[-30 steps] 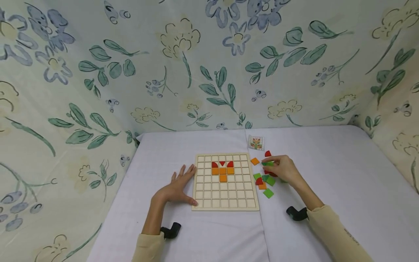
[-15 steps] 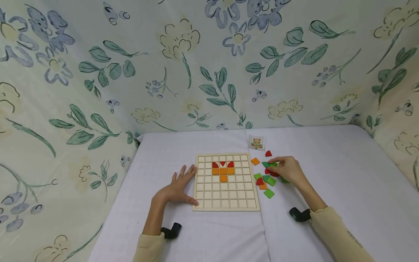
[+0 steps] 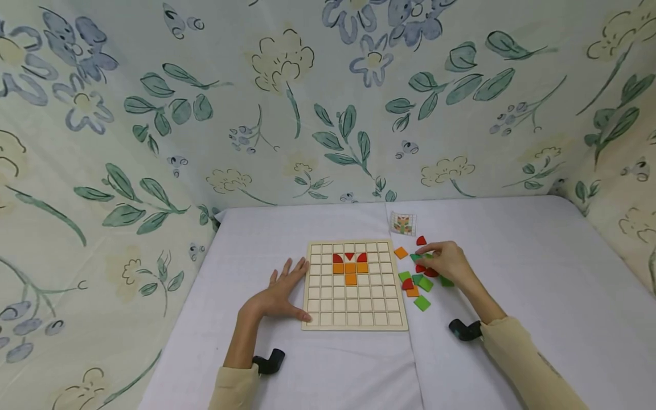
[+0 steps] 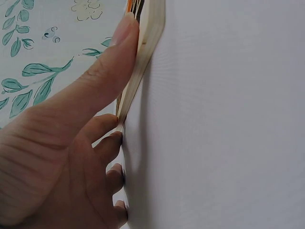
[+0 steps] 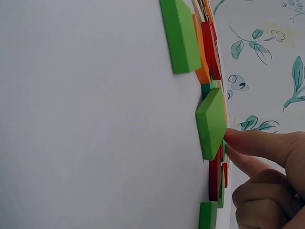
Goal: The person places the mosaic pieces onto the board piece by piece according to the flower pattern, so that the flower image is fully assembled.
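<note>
Left hand [image 3: 274, 296]: fingers spread, gripping nothing, tips against the left edge of the board [image 3: 333, 306], thumb at its near-left corner. Right hand [image 3: 450, 266]: thumb and index nearly together at a dark green piece [image 3: 414, 257]; can't tell if pinched or only touched. Board lies on the tabletop [image 3: 251, 239] between the hands, loose pieces [image 3: 422, 303] off its right side. Risk, my read: pieces crowd and overlap by the right fingers, so picking 1 could drag or flip neighbours; a hard left-hand push could skid the board. Counts: 1 board, 7 x 7 grid; 1 picture card [image 3: 404, 224] past the loose lot. On board: 4 orange squares [image 3: 351, 279], 3 red shapes [image 3: 361, 258]. Loose: 2 orange tiles [image 3: 401, 252], at least 4 red pieces [image 3: 421, 241], 4 light green squares [image 3: 425, 283] and 2 dark green; right hand hides some, total unclear.
</note>
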`<state>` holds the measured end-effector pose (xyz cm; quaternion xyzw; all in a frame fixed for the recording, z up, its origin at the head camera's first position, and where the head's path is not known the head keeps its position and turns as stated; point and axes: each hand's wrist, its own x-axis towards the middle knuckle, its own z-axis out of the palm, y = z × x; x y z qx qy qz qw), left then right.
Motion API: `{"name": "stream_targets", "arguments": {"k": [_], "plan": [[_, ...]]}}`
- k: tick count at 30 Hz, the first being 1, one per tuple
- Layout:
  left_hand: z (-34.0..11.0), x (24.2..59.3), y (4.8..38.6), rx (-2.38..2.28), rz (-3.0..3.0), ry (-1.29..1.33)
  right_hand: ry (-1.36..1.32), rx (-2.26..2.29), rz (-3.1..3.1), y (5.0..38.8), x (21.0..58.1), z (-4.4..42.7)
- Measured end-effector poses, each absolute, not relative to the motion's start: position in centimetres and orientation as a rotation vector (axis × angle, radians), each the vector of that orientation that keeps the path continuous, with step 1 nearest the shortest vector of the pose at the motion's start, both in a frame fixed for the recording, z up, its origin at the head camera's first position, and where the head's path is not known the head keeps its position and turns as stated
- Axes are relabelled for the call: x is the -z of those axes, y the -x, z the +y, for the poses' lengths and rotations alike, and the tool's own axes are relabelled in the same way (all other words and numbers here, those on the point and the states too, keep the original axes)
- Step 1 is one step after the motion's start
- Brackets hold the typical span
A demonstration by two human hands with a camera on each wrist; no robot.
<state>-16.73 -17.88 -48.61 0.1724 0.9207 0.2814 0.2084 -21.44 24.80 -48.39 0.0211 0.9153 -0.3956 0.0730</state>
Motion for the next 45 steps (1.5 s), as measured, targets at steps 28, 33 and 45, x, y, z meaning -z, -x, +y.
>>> {"name": "stream_targets", "arguments": {"k": [28, 33, 45], "plan": [[-18.0, 48.6, 16.5, -0.800, 2.556, -0.479, 0.027, 1.188, 2.617, 21.9, 48.5, 24.9], [-18.0, 48.6, 16.5, -0.791, 2.559, -0.484, 0.078, 1.168, 2.557, 22.4, 48.3, 25.4], [-18.0, 48.5, 16.5, -0.791, 2.560, -0.486, 0.024, 1.094, 2.573, 23.0, 48.4, 26.2]]}}
